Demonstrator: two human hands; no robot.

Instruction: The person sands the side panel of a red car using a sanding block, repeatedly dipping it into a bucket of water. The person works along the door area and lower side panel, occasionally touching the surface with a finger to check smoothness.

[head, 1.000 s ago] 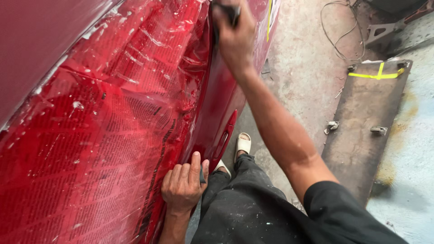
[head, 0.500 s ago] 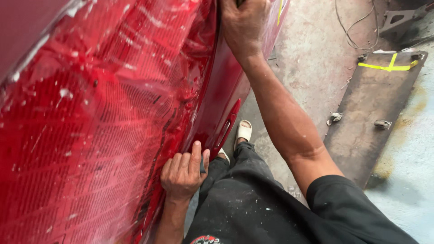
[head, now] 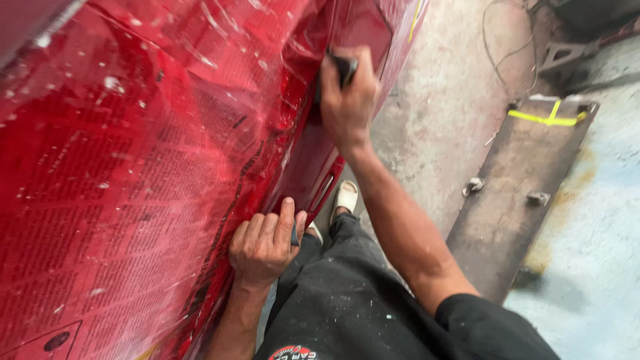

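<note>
A: Where's the dark block?
B: One only, clenched in the right hand against the red car panel, long axis pointing up-left along the seam.
A: The left hand?
B: Its grip is curled, pressing the panel's lower edge; a small dark thing shows by the thumb, unclear what.

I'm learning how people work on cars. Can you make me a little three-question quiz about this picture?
1. True or false: the right hand grips a dark block against the red panel.
2. Where does the left hand rest? A) on the floor B) on the panel's edge C) on the ramp
3. Fill in: the metal ramp carries ____ tape near its far end.

Key: 1 true; 2 B; 3 yellow
</note>
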